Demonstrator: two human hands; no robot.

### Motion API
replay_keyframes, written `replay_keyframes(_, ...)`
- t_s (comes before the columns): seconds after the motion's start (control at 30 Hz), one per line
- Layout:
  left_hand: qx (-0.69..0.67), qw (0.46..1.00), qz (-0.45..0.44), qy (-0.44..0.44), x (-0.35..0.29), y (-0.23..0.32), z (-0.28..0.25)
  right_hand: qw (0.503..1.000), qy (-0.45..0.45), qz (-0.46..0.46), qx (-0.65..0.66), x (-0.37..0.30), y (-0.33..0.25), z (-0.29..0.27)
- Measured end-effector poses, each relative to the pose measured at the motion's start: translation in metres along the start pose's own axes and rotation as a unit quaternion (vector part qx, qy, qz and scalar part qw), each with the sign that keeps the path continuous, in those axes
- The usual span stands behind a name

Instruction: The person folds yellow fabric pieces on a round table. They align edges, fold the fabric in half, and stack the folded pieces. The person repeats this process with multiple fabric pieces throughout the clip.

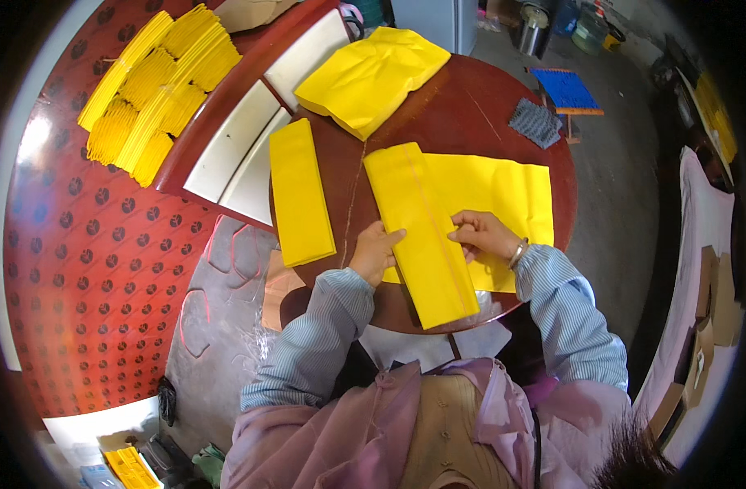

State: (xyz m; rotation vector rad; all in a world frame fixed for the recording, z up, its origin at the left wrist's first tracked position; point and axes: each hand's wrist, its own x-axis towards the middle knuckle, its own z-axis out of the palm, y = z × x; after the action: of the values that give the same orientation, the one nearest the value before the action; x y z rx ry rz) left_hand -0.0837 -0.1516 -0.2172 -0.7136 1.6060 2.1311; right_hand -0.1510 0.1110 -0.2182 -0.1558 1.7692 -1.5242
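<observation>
Pale pink apron fabric (365, 432) is seen nearest the lens, with two striped blue sleeves (316, 342) reaching forward from it. At the end of the left sleeve, the left hand (375, 253) is laid on the left edge of a long folded strip of yellow paper (422, 236); its thumb is pressed flat on top of the strip, while the other fingers are curled at the edge, so the paper is pinned rather than lifted. Opposite it, the right hand (481, 235) is closed on the strip's right edge, the fingertips pinching the fold where it overlaps a broad unfolded yellow sheet (503, 196). The strip is held between both hands, running diagonally away from them and back toward the body, and is lying on a round dark red wooden table (471, 114).

Just left of the left hand, a second folded yellow strip (300, 191) is laid flat, apart from the held one. Beyond the hands, a loose stack of crumpled yellow sheets (373, 77) is resting at the far rim. Well to the left, bundles of thin yellow sticks (153, 90) are piled on a red patterned surface (88, 269).
</observation>
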Motion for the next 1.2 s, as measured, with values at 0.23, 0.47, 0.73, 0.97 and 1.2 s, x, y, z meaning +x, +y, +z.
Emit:
replay_keyframes(0.23, 0.042, 0.998, -0.038, 0.0, -0.004, -0.001, 0.0, 1.0, -0.006, 0.019, -0.02, -0.005, -0.004, 0.01)
replay_keyframes(0.47, 0.006, 0.997, -0.078, -0.014, 0.001, 0.001, -0.009, 0.999, -0.01, 0.027, -0.025, -0.012, -0.002, 0.018)
replay_keyframes(0.73, 0.009, 0.997, -0.061, -0.044, -0.022, 0.003, -0.016, 0.998, 0.036, 0.031, -0.034, -0.036, -0.014, 0.047)
replay_keyframes(0.97, 0.015, 0.996, 0.088, -0.028, -0.058, 0.027, -0.065, 0.998, 0.019, -0.052, -0.004, -0.03, -0.049, 0.105)
replay_keyframes(1.2, 0.012, 0.984, 0.173, 0.033, -0.014, 0.107, -0.188, 0.981, -0.036, -0.19, 0.015, 0.099, -0.107, 0.165)
